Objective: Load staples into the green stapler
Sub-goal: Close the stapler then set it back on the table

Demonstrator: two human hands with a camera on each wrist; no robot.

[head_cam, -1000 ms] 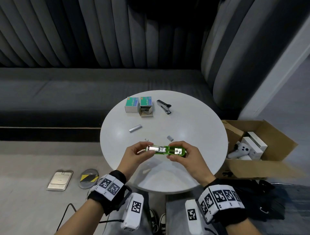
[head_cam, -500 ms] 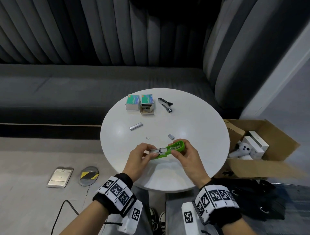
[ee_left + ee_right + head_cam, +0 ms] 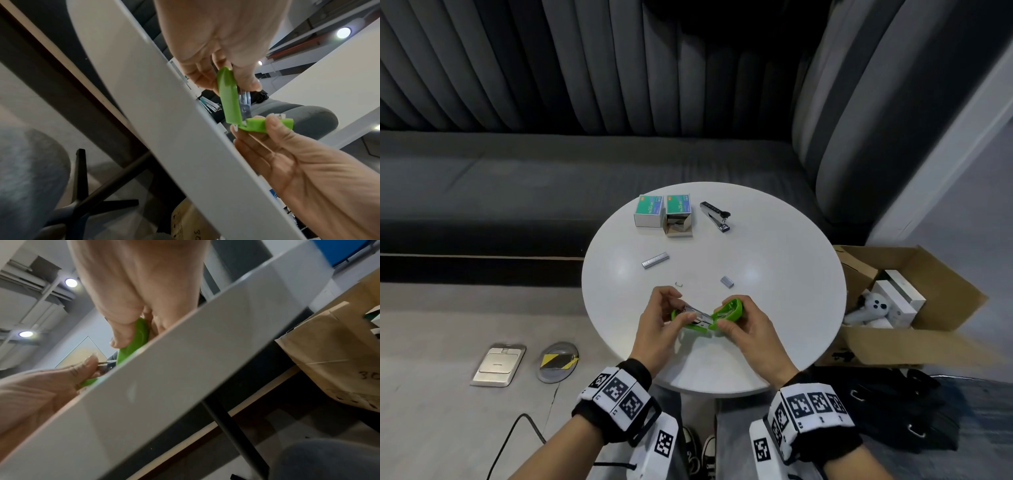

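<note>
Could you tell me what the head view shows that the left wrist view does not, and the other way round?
Only the head view shows the tabletop items: two staple boxes, a black stapler, a long staple strip and a short one, plus the cardboard box on the floor.

Only the left wrist view shows the table's edge from below, its dark legs and the ceiling lights.

Both show the green stapler hinged open, the left hand holding one half and the right hand the other.
</note>
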